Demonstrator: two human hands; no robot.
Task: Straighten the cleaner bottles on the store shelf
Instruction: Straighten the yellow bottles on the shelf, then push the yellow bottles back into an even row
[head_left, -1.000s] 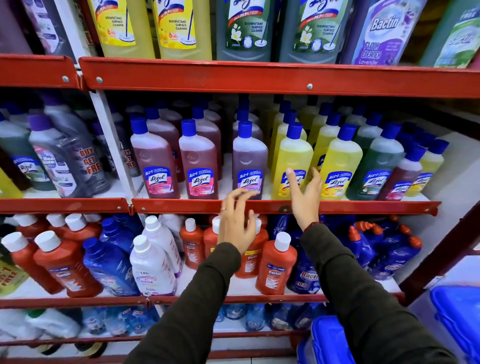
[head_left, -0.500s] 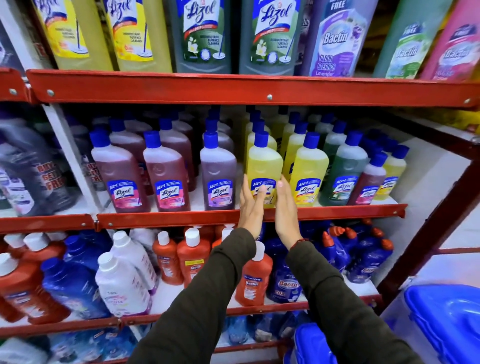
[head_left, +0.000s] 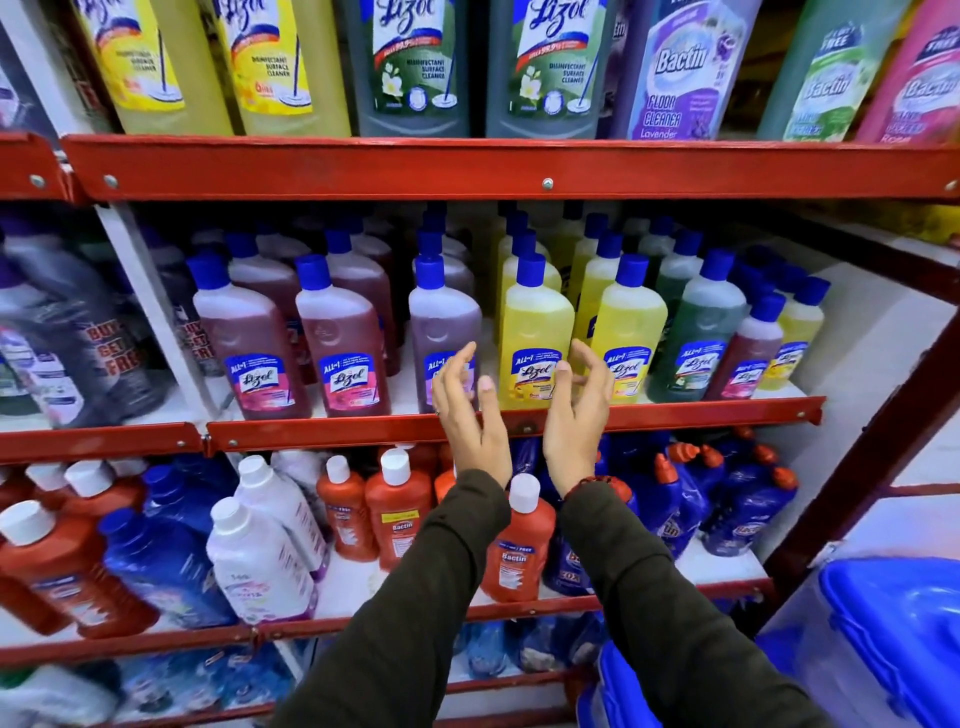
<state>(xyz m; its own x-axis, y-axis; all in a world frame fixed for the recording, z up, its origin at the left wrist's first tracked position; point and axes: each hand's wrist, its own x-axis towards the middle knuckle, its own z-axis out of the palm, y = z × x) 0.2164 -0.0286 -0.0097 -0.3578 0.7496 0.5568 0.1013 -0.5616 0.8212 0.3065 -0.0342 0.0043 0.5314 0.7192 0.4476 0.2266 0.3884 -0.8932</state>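
A row of blue-capped cleaner bottles stands along the front of the middle red shelf (head_left: 363, 428). A yellow bottle (head_left: 535, 332) stands upright between my two hands. My left hand (head_left: 470, 415) is raised just left of it, fingers apart and slightly curled, in front of a purple bottle (head_left: 441, 322). My right hand (head_left: 576, 410) is just right of the yellow bottle, fingers curled, in front of a second yellow bottle (head_left: 628, 327). Neither hand grips anything. Pink bottles (head_left: 340, 338) stand further left, a green bottle (head_left: 701, 332) further right.
Large bottles (head_left: 410, 62) fill the shelf above. Below, orange bottles (head_left: 397, 512), white bottles (head_left: 260, 561) and dark blue bottles (head_left: 675, 499) stand loosely, some tilted. A blue plastic bin (head_left: 893, 639) sits at the lower right beside the red shelf post (head_left: 852, 483).
Both hands have come off the yellow bottle and spread slightly apart, fingers now curled in the air. The view has shifted closer to the shelf.
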